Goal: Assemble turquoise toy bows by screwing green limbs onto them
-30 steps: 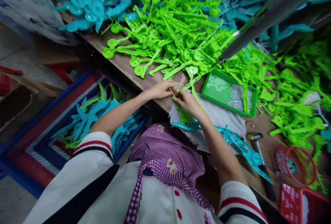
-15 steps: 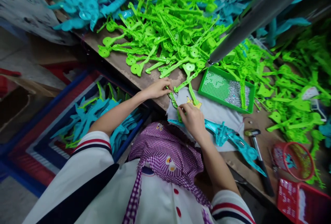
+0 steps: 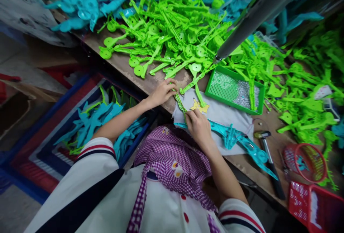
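A slim green plastic part [image 3: 179, 101] runs between my two hands at the table's near edge. My left hand [image 3: 162, 93] pinches its far left end. My right hand [image 3: 199, 124] has its fingers closed at the other end, partly hiding it. Beneath lies a white cloth [image 3: 215, 112] with a yellow cartoon print [image 3: 199, 104]. A translucent blue plastic piece [image 3: 229, 134] rests across the cloth, its left end passing under my right hand. Two more green parts lie just beyond my fingers, one touching the cloth.
A heap of green parts [image 3: 172, 28] fills the back, with blue parts [image 3: 80, 0] behind. A green tray [image 3: 228, 103] holds small metal pieces. A grey tool [image 3: 258, 18] hangs overhead. Right stand a hammer [image 3: 270, 157] and red baskets [image 3: 306, 163]; left, a blue crate [image 3: 29, 193].
My hands keep hold of the green part in nearly the same place. My right hand has tilted slightly, and the view has shifted a little.
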A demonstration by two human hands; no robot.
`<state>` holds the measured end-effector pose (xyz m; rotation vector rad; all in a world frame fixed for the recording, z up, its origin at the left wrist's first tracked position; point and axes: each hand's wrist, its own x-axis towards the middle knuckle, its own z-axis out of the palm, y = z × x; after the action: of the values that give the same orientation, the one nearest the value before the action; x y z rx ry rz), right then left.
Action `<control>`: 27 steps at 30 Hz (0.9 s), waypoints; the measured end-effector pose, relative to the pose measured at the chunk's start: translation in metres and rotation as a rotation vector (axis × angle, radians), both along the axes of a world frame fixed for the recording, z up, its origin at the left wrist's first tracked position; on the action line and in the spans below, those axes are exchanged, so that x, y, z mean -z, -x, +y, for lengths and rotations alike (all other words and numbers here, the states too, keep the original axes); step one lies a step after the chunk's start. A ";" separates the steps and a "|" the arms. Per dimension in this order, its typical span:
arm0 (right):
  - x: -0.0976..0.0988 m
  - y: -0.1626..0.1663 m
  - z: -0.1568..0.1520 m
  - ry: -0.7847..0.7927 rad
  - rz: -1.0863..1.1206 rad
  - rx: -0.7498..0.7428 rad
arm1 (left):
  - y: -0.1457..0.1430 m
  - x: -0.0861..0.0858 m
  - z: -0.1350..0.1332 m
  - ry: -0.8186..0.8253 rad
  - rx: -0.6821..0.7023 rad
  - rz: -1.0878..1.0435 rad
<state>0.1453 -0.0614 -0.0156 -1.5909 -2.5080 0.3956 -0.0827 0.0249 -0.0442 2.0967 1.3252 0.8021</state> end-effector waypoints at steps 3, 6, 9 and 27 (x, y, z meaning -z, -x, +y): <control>-0.001 0.002 0.002 0.064 0.071 0.065 | -0.008 -0.003 -0.025 -0.094 -0.061 0.006; 0.000 0.002 0.005 0.089 0.117 0.091 | -0.020 -0.001 -0.047 -0.144 0.090 0.039; 0.002 -0.003 0.007 0.105 0.179 0.087 | -0.030 0.007 -0.059 -0.162 0.193 0.062; -0.005 -0.039 0.010 0.070 0.227 0.073 | -0.027 0.039 -0.060 -0.373 0.236 0.140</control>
<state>0.1844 -0.0518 -0.0110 -1.5588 -2.2845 0.6226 -0.0553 -0.0352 -0.0832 2.5852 1.0262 0.8634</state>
